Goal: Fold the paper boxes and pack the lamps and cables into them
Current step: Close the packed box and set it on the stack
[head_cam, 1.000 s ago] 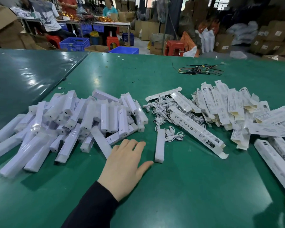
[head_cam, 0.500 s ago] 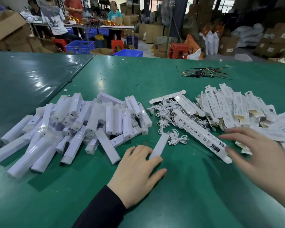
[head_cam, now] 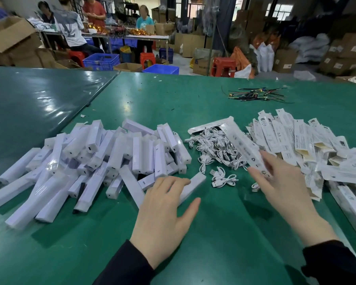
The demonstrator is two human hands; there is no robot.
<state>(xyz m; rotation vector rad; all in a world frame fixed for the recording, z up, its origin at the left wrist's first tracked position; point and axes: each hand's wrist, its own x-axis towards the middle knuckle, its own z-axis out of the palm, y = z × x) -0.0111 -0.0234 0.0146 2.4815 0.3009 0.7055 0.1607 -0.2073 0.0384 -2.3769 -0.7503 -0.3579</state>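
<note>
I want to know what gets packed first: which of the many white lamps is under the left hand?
The single lamp lying apart from the pile, near the loose cables. The left hand rests its fingers on it; the other lamps lie heaped to the left.

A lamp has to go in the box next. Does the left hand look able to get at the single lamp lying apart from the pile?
Probably yes: the left hand already rests its fingertips on that lamp, with nothing lying over it.

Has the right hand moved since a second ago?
Yes. The right hand has come in from the right edge, leftward onto the long flat box beside the cable pile.
</note>
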